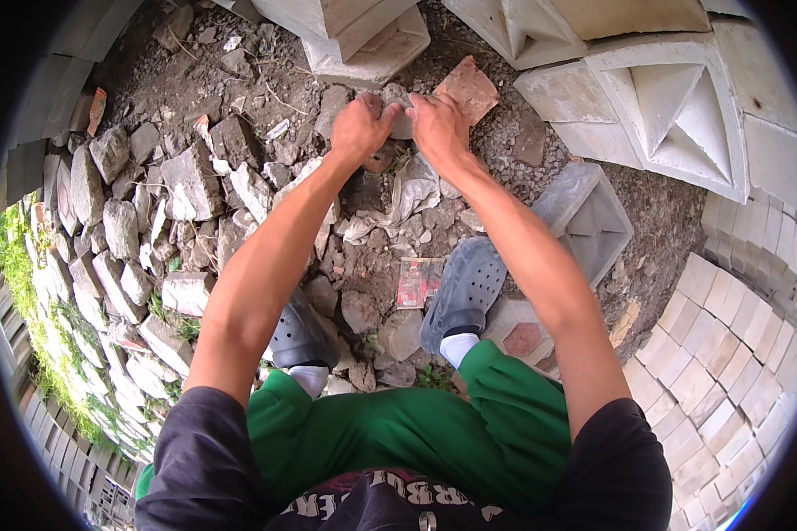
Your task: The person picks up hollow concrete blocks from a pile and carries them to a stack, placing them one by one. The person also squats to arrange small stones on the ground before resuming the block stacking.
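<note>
My left hand [361, 129] and my right hand [439, 129] are close together, reaching forward over the stony ground. Between their fingertips is a grey stone [397, 95], gripped from both sides; its underside cannot be made out. Just left of my left hand lies another grey stone [331, 110]. A reddish broken slab [469, 90] sits beyond and right of my right hand. Below the hands, between my forearms, a crumpled dirty whitish sheet [413, 189] lies among rubble.
Piled stones [190, 184] spread along the left. Pale concrete blocks with recessed faces [673, 119] stand at the right, and another concrete block [367, 53] is straight ahead. A grey block [583, 212] lies beside my right forearm. Stacked pale blocks [726, 354] rise at the lower right.
</note>
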Motion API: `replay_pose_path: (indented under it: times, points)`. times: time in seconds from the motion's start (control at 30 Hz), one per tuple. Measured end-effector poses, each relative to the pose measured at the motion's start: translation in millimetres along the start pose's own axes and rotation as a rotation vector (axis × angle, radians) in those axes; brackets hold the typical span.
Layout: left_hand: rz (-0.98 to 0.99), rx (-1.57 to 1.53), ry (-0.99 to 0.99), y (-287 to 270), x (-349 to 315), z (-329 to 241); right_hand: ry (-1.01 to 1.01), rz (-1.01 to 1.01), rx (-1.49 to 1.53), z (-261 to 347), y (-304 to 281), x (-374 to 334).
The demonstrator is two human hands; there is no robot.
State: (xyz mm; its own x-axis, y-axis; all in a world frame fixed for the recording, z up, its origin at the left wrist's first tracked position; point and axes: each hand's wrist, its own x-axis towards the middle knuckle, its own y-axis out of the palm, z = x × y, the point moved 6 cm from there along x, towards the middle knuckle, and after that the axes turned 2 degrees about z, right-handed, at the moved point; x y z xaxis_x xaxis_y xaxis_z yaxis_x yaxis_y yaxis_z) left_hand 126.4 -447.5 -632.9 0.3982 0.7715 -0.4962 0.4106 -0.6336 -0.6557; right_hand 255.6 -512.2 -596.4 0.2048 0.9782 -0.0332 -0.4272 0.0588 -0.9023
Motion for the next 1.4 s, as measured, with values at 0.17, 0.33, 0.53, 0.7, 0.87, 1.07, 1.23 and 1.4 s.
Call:
replay_pose_path:
  times: [0.17, 0.33, 0.53, 0.7, 0.87, 1.07, 1.23, 1.4]
  points:
    - [-0.084, -0.067, 0.059, 0, 10, 8, 0.189, 0.144, 0.138, 0, -4, 11]
    - [-0.053, -0.019, 0.082, -3, 15, 2, 0.377, 0.193, 0.151, -8, -3, 14]
    - [-0.066, -0.039, 0.019, 0, 12, -2, 0.323, 0.207, 0.133, -16, 13, 5]
    - [-0.091, -0.07, -0.033, 8, 15, 4, 0.284, 0.153, 0.207, -26, 19, 3]
    - [0.063, -0.093, -0.073, 21, 23, 36, 0.331, 0.288, 0.274, -8, 7, 6]
    - [0.037, -0.039, -0.025, 16, 6, 9, 0.075, 0.38, 0.07, -15, 17, 4]
    - [0.215, -0.338, -0.081, 13, 16, 31, 0.103, 0.397, -0.024, -13, 17, -14]
    - [0.113, -0.358, -0.177, 11, 6, 33, 0.044, 0.374, 0.093, -21, 14, -19]
